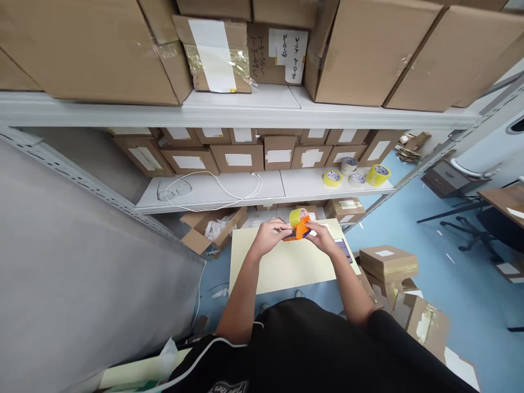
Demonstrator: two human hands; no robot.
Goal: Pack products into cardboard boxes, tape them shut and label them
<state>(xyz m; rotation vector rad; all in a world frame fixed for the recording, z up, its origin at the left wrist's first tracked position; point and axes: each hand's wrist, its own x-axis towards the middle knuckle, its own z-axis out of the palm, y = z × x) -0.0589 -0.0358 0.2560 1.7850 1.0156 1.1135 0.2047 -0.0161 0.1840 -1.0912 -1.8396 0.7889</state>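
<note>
Between my two hands, above a pale yellow tabletop (278, 267), is an orange tape dispenser (302, 228) with a roll of yellow packing tape (295, 218) on it. My left hand (271, 236) has its fingers closed on the dispenser's left end. From the other side, my right hand (322, 238) grips the orange body near the roll. The fingers partly hide the dispenser. A phone (343, 250) lies on the tabletop just right of my right hand.
Several tape rolls, including a yellow roll (332, 178), sit on the middle shelf (262, 188) beside a white cable (229, 194) and glasses (176, 189). Cardboard boxes (388, 263) are stacked right of the table. An open carton (213, 226) stands left. A grey wall (82, 262) borders the left side.
</note>
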